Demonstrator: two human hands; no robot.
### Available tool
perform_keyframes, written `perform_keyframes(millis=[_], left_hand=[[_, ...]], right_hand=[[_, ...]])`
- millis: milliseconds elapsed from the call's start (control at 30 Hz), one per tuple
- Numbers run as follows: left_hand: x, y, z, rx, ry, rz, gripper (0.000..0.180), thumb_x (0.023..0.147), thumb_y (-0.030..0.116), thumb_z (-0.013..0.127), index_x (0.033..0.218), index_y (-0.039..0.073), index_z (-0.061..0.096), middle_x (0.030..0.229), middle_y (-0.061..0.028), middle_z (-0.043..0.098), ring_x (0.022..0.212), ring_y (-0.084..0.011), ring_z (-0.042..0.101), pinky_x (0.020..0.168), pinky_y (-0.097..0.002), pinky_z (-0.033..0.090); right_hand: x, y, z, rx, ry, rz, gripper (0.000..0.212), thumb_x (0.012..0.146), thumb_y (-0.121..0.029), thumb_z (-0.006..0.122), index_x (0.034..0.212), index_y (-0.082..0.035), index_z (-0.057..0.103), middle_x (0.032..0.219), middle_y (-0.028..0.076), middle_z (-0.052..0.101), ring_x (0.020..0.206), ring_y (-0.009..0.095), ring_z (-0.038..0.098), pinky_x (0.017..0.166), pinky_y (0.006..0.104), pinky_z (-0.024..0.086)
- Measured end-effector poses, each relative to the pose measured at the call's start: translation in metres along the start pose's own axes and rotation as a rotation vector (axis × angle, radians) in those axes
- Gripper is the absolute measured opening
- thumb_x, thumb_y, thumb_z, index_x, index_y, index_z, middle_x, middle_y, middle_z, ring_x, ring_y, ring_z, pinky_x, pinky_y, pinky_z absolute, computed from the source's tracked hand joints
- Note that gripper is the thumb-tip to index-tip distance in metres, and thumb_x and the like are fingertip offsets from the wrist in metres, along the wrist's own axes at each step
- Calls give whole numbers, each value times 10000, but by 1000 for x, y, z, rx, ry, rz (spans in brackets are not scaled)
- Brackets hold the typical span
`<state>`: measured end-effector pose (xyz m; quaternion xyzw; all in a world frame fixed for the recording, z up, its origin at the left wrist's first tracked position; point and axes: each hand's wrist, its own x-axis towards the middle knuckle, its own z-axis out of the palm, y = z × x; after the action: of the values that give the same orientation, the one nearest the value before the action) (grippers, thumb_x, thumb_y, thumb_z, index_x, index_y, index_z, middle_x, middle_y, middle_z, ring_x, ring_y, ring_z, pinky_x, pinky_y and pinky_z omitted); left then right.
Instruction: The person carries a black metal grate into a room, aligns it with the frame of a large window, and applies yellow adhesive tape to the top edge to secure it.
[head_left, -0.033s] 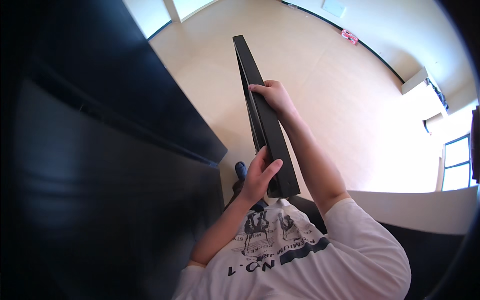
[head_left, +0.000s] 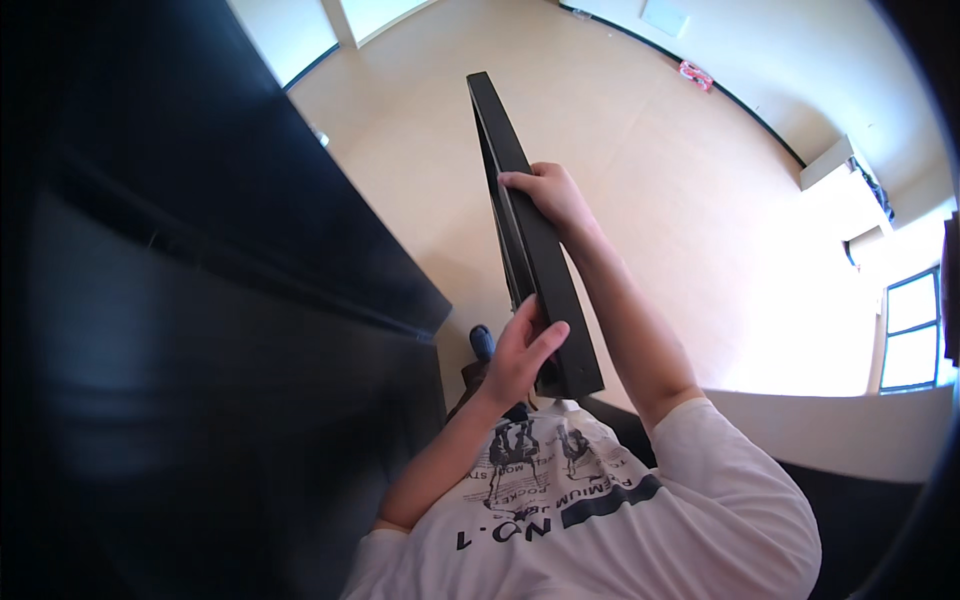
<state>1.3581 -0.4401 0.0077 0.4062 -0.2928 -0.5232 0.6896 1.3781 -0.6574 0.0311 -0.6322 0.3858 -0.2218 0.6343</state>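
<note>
Black panel (head_left: 548, 270), long and seen nearly edge-on, is located in both hands' fingers, clear of the floor (head_left: 690, 240). Left hand (head_left: 515, 365): grasping the panel near its closer end, thumb laid over the upward-facing edge, remaining fingers curled at the left side, where a dark recess runs along the panel. Right hand (head_left: 560, 208): grasping farther along, thumb across the edge toward the left side; its other fingers are mostly hidden, their exact contact cannot be told. Panel's far end extends beyond the right fingers; its near end reaches just past the left fingers toward the white shirt (head_left: 610, 530). Left of the left fingers stands large dark furniture (head_left: 310, 220), apart from them. Blue footwear (head_left: 482, 342) shows near the left fingers, on their left side
</note>
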Motion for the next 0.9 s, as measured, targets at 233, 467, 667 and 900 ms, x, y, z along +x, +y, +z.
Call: perform_keyframes(millis=[233,467,667,900], left_hand=[[134,5,-37,-28,-315,-148,361,963,262,700,1204,27,571,974,1,640,827,-55,579,701,-226,491],[265,-11,35,256,-587,-238,350,969,311,684,877,-27,708,776,-72,709,712,-118,661,694,-247,528],[436,6,-1,358,-573,-56,489,1002,444,580,873,5,751,748,-57,706,674,-136,654,638,-278,503],[544,19,-106,221,-314,-92,440,1055,409,462,1261,51,614,1175,-77,642,923,-139,641,796,-292,511]], right_hand=[[103,-28,-43,-343,25,-50,388,751,-276,812,916,53,688,742,89,673,651,144,628,599,310,502],[120,-85,-133,-892,-28,-266,397,692,-280,814,788,48,612,654,131,605,584,184,559,589,341,466],[270,-143,-125,-1042,-203,-326,402,657,-250,811,831,36,588,686,205,634,647,350,650,629,417,516],[428,-139,-39,-1279,-563,-537,360,623,-216,792,860,-1,629,764,216,677,746,408,674,682,452,546]])
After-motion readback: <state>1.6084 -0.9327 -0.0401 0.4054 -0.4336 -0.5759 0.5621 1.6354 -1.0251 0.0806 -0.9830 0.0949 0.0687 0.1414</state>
